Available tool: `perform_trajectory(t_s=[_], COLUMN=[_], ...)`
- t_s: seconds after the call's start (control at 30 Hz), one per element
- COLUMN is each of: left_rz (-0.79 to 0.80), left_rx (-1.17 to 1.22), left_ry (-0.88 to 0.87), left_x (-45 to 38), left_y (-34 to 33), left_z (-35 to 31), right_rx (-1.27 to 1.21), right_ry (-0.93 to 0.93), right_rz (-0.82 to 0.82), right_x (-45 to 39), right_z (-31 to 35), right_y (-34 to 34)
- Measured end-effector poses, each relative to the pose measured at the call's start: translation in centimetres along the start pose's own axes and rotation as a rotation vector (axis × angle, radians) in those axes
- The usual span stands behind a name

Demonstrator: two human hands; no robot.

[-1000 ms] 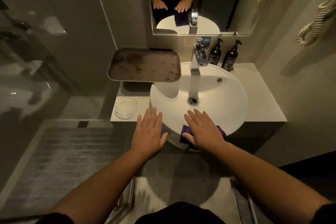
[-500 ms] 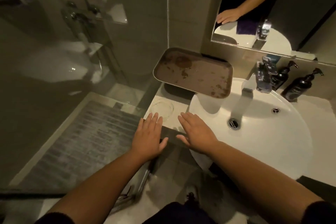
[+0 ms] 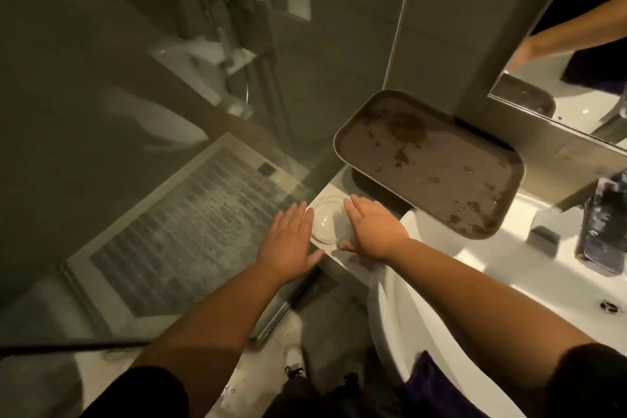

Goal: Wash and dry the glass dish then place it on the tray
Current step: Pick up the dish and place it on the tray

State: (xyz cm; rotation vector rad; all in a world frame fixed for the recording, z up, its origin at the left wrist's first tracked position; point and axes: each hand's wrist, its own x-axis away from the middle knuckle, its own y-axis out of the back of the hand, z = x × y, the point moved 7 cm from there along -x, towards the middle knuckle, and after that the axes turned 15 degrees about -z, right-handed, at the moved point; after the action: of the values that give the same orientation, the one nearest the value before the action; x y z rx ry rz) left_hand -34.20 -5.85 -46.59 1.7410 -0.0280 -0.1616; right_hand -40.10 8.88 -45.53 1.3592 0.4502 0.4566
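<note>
I am worrying about the glass dish (image 3: 327, 221) slipping off the tabletop (image 3: 342, 253) edge, since it is sitting close to the drop below my left hand (image 3: 286, 246). Both hands are spread flat and empty; my right hand (image 3: 371, 229) is hovering over the dish, possibly touching its rim. The stained tray (image 3: 429, 161) is resting just beyond my right hand.

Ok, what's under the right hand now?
The right hand is spread over the glass dish on the counter ledge; the dish's left part shows, its right side is covered. The left hand flanks it.
</note>
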Motion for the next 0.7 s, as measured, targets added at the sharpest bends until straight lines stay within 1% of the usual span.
perform_trajectory(t_s=[0.1, 0.2, 0.43, 0.6, 0.7], left_rz=[0.041, 0.088, 0.129, 0.107, 0.063], left_rx=[0.047, 0.117, 0.271, 0.377, 0.443], left_ry=[0.026, 0.045, 0.096, 0.115, 0.112], left_x=[-1.2, -2.2, -3.9, -3.8, -3.6], left_y=[-1.4, -2.4, -3.4, -3.2, -2.3], left_z=[0.6, 1.0, 1.2, 1.4, 1.4], right_rx=[0.023, 0.014, -0.086, -0.163, -0.183], right_ry=[-0.005, -0.030, -0.103, -0.131, -0.113], right_rz=[0.110, 0.165, 0.217, 0.199, 0.179], right_x=[-1.0, -1.5, -2.6, -2.9, -2.9], right_z=[-0.3, -0.2, -0.1, -0.2, -0.2], right_y=[-1.5, -2.3, -3.1, -3.1, -2.2])
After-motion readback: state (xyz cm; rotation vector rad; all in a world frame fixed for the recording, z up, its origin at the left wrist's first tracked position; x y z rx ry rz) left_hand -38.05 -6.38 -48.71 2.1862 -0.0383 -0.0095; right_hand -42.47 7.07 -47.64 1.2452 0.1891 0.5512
